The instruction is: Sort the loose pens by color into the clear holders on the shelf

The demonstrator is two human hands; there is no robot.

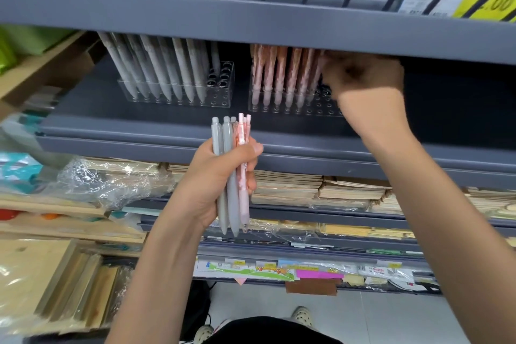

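1. Bunched upright just below frame centre, click-ends up: loose pens [230, 137], at 6 o'clock from the gap between the two holders; grey ones [233, 204] on the 9 o'clock side of the bunch, pink ones [243, 195] on the 3 o'clock side
2. Wrapped round that bunch: left hand [206, 176], fingers curled and clamped on the barrels, thumb laid across the front
3. At 11 o'clock from the bunch, on the grey shelf [139, 126]: clear grey-pen holder [220, 98], rows of stored grey pens [167, 72] leaning back in it, holes at its 3 o'clock end open
4. At 1 o'clock from the bunch, near the first holder but apart from it: clear pink-pen holder [279, 109], stored pink pens [276, 75] standing in its 9 o'clock part
5. At the 3 o'clock end of those pink pens, reached in under the upper shelf [251, 17]: right hand [363, 75], fingers bent, shadowed and blurred; cannot tell whether pinched on a pen
6. Further out: yellow price tag [488, 3] at 2 o'clock, stacked notebooks [290, 186] at 4 o'clock from the bunch, crinkled plastic wrap [111, 179] at 9 o'clock
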